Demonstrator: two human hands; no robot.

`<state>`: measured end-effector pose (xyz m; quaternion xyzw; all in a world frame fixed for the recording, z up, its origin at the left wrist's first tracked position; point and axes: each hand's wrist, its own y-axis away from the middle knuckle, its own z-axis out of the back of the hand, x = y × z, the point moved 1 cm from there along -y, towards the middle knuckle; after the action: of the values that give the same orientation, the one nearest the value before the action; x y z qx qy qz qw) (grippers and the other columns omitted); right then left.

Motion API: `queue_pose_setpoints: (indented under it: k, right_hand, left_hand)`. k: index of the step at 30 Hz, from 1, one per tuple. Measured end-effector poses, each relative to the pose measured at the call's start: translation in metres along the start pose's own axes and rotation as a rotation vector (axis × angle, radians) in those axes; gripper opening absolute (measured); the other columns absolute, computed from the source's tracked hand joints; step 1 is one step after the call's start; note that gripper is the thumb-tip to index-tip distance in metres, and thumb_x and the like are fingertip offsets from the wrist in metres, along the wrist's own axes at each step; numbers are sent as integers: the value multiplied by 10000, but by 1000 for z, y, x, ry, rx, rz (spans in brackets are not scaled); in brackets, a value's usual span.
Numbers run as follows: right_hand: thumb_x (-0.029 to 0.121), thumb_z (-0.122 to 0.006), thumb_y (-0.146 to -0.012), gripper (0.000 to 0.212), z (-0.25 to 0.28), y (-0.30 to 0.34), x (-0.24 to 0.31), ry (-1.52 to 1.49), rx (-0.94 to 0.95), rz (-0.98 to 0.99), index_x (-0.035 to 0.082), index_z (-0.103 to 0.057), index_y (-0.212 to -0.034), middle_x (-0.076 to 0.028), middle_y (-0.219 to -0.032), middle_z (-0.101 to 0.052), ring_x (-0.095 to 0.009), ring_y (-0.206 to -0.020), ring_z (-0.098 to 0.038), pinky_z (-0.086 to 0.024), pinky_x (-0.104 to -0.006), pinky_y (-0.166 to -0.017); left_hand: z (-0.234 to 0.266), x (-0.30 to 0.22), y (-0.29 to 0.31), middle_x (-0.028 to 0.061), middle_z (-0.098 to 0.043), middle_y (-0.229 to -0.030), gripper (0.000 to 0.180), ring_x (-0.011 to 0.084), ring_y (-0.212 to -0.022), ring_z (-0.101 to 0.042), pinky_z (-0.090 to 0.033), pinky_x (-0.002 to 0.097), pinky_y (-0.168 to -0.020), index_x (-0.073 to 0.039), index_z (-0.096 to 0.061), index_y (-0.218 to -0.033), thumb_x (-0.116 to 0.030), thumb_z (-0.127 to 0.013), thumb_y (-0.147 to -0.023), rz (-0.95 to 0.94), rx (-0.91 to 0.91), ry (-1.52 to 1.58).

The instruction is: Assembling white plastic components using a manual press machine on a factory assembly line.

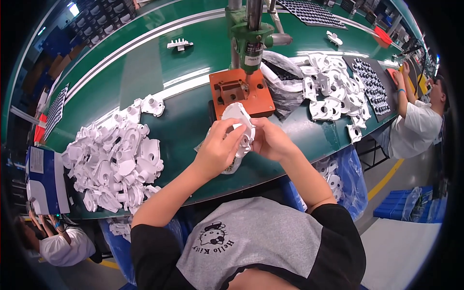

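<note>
Green press (251,36), orange fixture (241,92) (white castings (113,162) left).

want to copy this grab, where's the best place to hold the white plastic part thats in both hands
Hold the white plastic part by its outer rim, coming in from both sides as the left hand and right hand do. It is flat, thin and edge-up, with holes across its face, so the rim probably gives the firmest hold.

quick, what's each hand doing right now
left hand: shut on the white part
right hand: shut on the same white part
</note>
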<state>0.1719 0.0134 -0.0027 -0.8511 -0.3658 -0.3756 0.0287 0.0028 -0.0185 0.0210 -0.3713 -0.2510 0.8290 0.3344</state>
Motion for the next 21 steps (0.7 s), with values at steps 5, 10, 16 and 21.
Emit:
queue_pose_setpoints:
  k: [5,10,16,21]
  right_hand:
    - [345,-391,-936,442,3,0,-8,-134,81,-50,9,-505,-1200,-146,-1126,-601,-266,-987,-617,-504,-421,-874]
    - [417,-226,-954,553,7,0,-12,-447,371,-59,42,-426,-1308,-179,-1219,-550,-393,-1057,-578,-482,-475,-916]
    - [428,-371,-955,476,23,0,21,111,-41,-73,25,-579,-1098,-135,-936,-667,-270,-777,-662,-541,-323,-568]
    - [248,-549,-850,261,79,-25,85,1187,-614,419,13,-648,-797,-100,-694,-662,-235,-662,-646,-499,-316,-570]
  left_hand:
    - [5,-2,2,141,-526,-1130,433,326,-921,-550,-456,421,-836,-10,-557,-1116,-31,-704,-709,-21,131,-10]
    - [13,-8,-10,247,-382,-1368,736,412,-1200,-450,-328,472,-1042,-132,-384,-1276,-147,-771,-651,-134,189,198]
    - [1,3,-22,255,-495,-1253,547,397,-1134,-519,-444,444,-953,-102,-508,-1128,-49,-751,-641,-99,157,-35]
    - [-11,25,-44,170,-628,-983,265,290,-934,-626,-496,409,-864,-81,-558,-947,-99,-667,-706,-150,137,-270]
